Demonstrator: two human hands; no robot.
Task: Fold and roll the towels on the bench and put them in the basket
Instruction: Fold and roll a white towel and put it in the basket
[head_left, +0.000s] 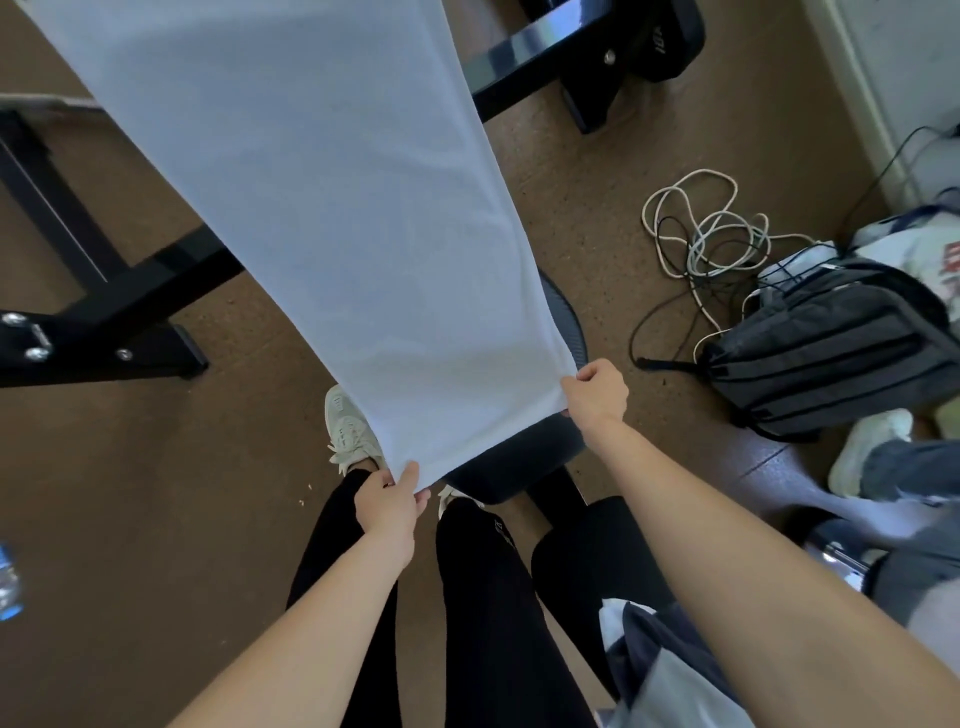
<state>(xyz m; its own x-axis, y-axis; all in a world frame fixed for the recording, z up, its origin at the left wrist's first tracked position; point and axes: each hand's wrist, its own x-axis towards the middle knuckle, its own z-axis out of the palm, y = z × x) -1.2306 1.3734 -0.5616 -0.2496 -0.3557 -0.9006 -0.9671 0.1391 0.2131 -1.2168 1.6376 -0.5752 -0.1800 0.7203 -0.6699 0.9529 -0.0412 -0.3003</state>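
Note:
A long white towel (322, 208) stretches from the top left of the view down to my hands, lying along the black padded bench (511, 462). Only the bench's near end shows below the towel's edge. My left hand (392, 501) pinches the towel's near left corner between thumb and fingers. My right hand (597, 395) grips the near right corner, so the near edge is pulled taut between both hands. No basket is in view.
Black metal frame legs (119, 306) of the bench stand on the brown floor at left and at top (545, 57). A tangle of cables (711, 234) and a dark bag (831, 358) lie at right. Another person's shoe (867, 452) is at right.

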